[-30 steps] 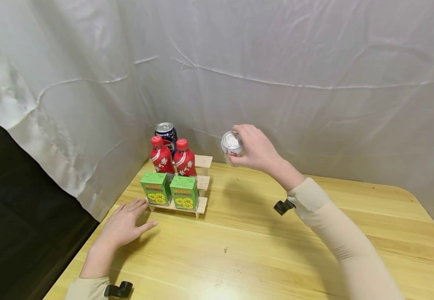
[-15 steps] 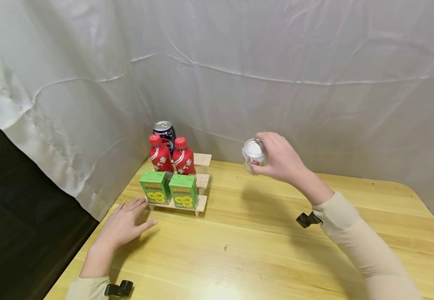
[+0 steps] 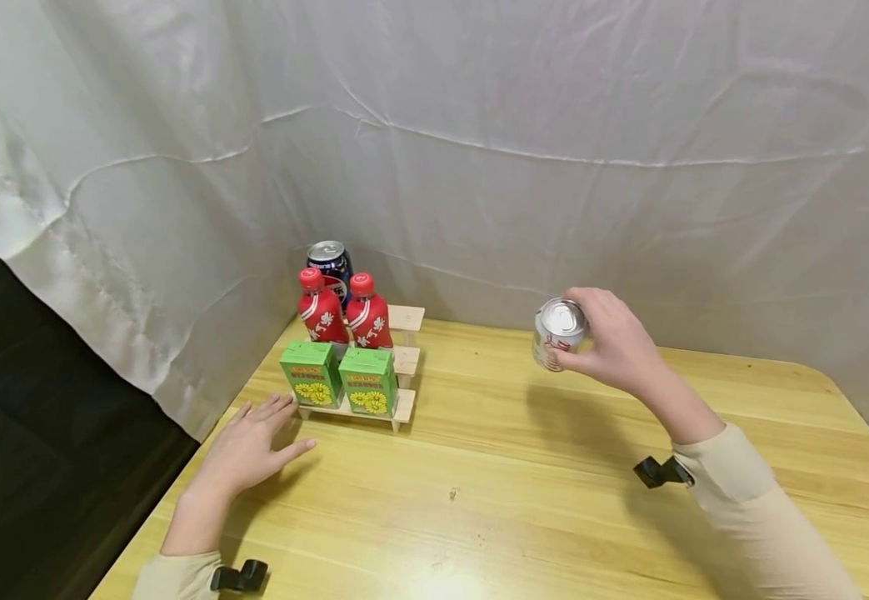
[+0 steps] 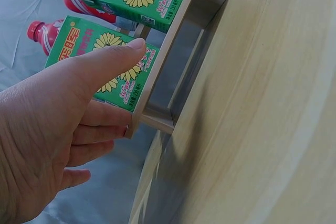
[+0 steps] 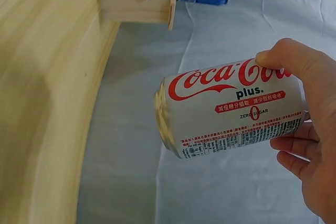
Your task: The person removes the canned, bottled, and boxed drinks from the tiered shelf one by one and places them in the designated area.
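Note:
My right hand grips a white Coca-Cola Plus can near its top, thumb on one side and fingers round the other. The can is held above the table, its base apart from the wood in the right wrist view. My left hand lies with fingers spread at the near left corner of a stepped wooden rack, fingertips right at its lowest step. On that step stand two green drink cartons with yellow flowers. Two red bottles fill the middle step, and a dark blue can stands behind them on top.
The wooden table extends to the right of the rack. Grey-white cloth hangs behind and to the left, with black cloth at the lower left. The top step's right end is bare.
My right hand has carried the white can to the right and somewhat nearer, away from the rack. My left hand has stayed at the rack's corner.

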The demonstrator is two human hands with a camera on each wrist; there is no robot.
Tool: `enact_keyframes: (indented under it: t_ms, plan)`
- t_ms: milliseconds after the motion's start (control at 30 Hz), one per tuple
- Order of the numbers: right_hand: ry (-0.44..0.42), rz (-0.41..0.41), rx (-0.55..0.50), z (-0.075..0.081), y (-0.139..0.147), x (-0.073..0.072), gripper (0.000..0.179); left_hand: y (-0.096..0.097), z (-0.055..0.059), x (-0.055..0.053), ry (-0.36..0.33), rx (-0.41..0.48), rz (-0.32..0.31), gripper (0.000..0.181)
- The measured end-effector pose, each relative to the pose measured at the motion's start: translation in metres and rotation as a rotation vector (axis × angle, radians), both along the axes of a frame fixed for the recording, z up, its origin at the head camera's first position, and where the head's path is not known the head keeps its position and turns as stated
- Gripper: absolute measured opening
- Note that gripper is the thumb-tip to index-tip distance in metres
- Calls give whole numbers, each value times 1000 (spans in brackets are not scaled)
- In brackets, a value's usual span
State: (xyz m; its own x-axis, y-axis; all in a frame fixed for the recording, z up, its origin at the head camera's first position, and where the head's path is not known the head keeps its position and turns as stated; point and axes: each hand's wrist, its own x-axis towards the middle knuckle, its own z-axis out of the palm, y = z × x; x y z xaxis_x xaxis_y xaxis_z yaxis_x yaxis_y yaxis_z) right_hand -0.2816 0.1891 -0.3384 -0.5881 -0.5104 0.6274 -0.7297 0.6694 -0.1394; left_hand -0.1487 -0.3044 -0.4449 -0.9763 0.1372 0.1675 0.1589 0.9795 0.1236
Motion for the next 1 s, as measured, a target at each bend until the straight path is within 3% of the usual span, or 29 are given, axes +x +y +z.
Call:
enact_keyframes:
  t_ms: [400, 667, 1000]
  plan:
    - [-49, -84, -48, -16, 49, 18, 73, -1, 0, -1, -6, 3, -2, 75]
    - [-45, -126, -87, -25, 81, 23, 75, -2, -2, -2, -1, 5, -4, 75]
    - [-99, -224, -130, -33, 117, 29, 77, -1, -2, -1, -7, 15, -2, 75]
